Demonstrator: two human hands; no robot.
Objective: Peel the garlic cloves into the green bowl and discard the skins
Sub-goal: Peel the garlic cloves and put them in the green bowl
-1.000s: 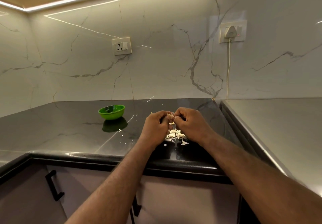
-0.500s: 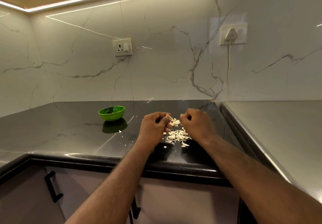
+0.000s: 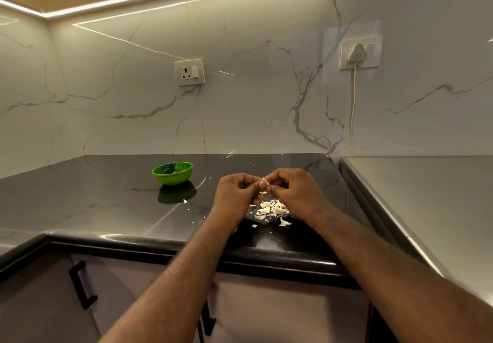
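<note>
Garlic clove (image 3: 264, 182) held above the black counter (image 3: 106, 198), between both hands, directly over the heap of skins (image 3: 272, 209); left hand (image 3: 234, 196) curled, thumb and fingers pinching the clove; right hand (image 3: 296, 190) curled likewise, fingertips nipping the clove at its top, apparently at a flap of skin. Clove mostly hidden; how much skin is left on it cannot be told. Judgement: clove light, firm, probably slick once bare; skin papery, tears easily, clings to fingers; best held by the body, skin taken at the pointed tip. Green bowl (image 3: 173, 173) stands well apart to the left; contents not readable.
</note>
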